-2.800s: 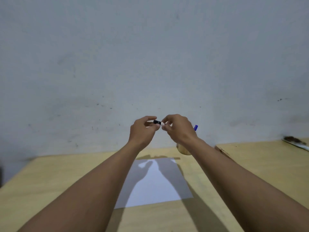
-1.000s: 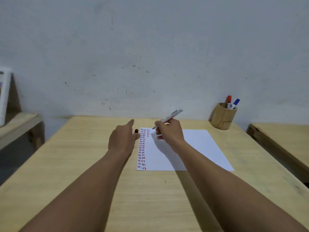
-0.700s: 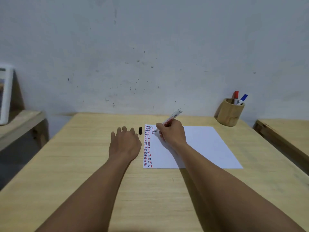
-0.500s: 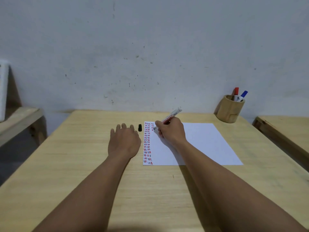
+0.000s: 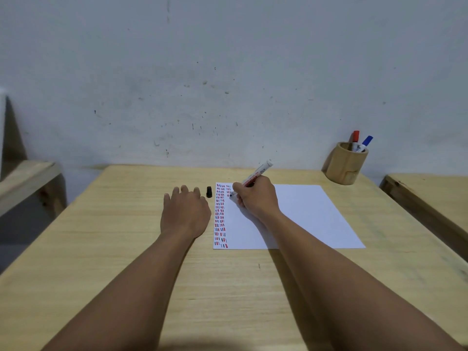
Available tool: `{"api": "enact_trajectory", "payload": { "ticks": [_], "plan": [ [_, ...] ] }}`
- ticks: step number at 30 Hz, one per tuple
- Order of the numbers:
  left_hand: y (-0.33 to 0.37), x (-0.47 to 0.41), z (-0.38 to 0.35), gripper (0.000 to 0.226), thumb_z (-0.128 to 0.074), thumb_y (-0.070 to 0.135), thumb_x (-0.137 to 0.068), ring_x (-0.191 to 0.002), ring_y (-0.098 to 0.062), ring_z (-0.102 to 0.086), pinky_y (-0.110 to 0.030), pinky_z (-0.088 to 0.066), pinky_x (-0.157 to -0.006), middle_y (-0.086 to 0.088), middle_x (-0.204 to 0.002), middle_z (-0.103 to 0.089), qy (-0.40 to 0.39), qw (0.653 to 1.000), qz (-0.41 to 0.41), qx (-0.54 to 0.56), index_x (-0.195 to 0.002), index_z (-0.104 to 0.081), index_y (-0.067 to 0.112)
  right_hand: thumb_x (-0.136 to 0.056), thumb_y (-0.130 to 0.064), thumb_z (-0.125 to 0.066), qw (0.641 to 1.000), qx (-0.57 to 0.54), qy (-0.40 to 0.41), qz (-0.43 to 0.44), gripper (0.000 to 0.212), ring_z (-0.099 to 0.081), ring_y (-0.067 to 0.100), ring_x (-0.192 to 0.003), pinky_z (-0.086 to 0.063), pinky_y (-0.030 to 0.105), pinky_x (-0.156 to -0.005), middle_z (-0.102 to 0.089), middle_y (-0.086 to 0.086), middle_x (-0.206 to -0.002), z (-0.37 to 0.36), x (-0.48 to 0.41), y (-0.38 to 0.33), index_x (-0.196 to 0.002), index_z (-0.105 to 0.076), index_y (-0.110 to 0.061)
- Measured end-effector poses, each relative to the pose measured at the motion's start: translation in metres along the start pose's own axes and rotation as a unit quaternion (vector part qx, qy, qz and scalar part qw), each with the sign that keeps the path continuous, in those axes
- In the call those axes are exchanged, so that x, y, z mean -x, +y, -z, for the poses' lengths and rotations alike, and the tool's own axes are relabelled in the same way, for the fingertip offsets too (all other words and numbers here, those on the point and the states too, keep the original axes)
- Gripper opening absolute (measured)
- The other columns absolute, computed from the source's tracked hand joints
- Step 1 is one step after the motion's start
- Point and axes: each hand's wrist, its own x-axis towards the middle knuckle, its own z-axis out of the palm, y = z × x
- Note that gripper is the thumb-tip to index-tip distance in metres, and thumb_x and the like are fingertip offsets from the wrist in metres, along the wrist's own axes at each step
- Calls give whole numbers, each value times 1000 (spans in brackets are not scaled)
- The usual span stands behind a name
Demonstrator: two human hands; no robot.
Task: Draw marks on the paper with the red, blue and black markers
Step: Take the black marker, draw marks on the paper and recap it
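Note:
A white sheet of paper (image 5: 304, 214) lies on the wooden table (image 5: 126, 249), with columns of short red, blue and black marks down its left edge. My right hand (image 5: 255, 196) grips the black marker (image 5: 257, 172), white-bodied, its tip touching the paper near the top left. My left hand (image 5: 186, 212) rests flat on the table, palm down, just left of the sheet. The marker's black cap (image 5: 209, 192) stands on the table between my left fingers and the paper's corner. The red marker (image 5: 355, 138) and blue marker (image 5: 366, 142) stand in a wooden cup (image 5: 345, 165).
The wooden cup is at the table's back right, near a grey-white wall. A second wooden surface (image 5: 430, 196) lies to the right across a gap. A wooden bench or shelf (image 5: 22, 178) sits at the left.
My hands pulled the cap off in mid-air, then came down. The left hand set the cap on the table and flattened out. The right hand brought the marker tip onto the paper.

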Motion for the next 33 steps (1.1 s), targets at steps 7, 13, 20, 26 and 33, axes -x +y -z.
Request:
{"api": "enact_trajectory", "payload": {
  "ticks": [7, 13, 20, 26, 33],
  "plan": [
    [17, 0, 20, 39, -37, 22, -95, -110, -36, -58, -50, -39, -105, -13, -114, -70, 11, 994, 47, 100, -124, -61, 11, -83, -24, -67, 995, -84, 37, -41, 26, -68, 18, -62, -59, 38, -68, -76, 9, -72, 7, -4, -4, -79, -75, 1],
    [24, -10, 21, 46, -47, 32, -98, -126, -28, -55, -40, -46, -97, -5, -133, -64, 16, 994, -24, 108, -143, -53, 26, -87, -28, -70, 989, -138, 28, -38, 29, -58, 13, -47, -54, 34, -55, -68, 3, -70, 21, -7, -16, -96, -71, 0],
    [26, -9, 31, 14, -64, 18, -93, -85, -20, -69, -34, -52, -84, 1, -93, -78, 67, 983, 20, 171, -92, -77, 20, -92, -16, -60, 963, -265, -11, -52, 25, -53, 15, -51, -48, 25, -48, -60, 2, -60, 47, 9, -31, -71, -69, -5],
    [61, -1, 57, 10, -69, 19, -91, -57, -12, -53, -13, -37, -43, 2, -79, -71, 83, 900, 79, 421, -83, -76, 19, -92, -18, -67, 943, -325, -20, -73, 19, -50, 12, -47, -47, 22, -47, -59, 2, -62, 67, 25, -43, -78, -67, -5],
    [92, 8, 77, 7, -74, 30, -87, -98, -22, -70, -32, -51, -82, 2, -92, -78, 28, 857, 47, 513, -81, -77, 27, -92, -15, -69, 917, -393, 2, -63, 16, -51, 11, -51, -47, 21, -48, -60, 0, -62, 100, 40, -62, -78, -67, -6]
  ]
}}
